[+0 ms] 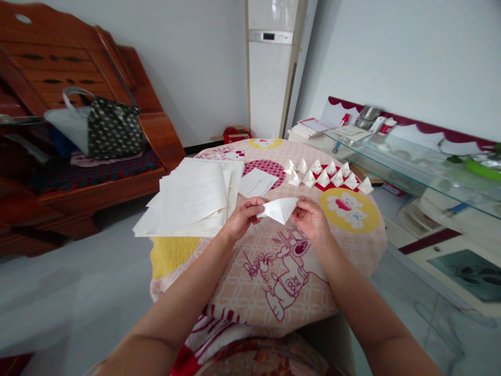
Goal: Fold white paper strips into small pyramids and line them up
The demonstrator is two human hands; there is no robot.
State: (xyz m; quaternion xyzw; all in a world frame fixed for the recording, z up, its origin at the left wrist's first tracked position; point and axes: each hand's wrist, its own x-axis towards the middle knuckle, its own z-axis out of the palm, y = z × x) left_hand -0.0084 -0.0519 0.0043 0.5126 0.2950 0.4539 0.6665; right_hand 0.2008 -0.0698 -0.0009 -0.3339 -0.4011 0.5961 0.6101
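A folded white paper triangle (pixel 280 209) is held above the table, point down, between both hands. My left hand (pixel 243 216) pinches its left corner with closed fingers. My right hand (pixel 310 216) grips its right edge, fingers curled. Behind it lies a single small white sheet (pixel 257 183). A stack of white sheets (pixel 191 201) rests to the left. Several finished small folded paper shapes (pixel 329 175) stand in rows at the far right of the table.
The round table wears a pink cartoon-print cloth (pixel 274 271). A wooden bench (pixel 78 156) with a patterned handbag (pixel 111 128) is at the left. A glass shelf unit (pixel 422 167) with clutter runs along the right. A white standing air conditioner (pixel 272 68) is behind.
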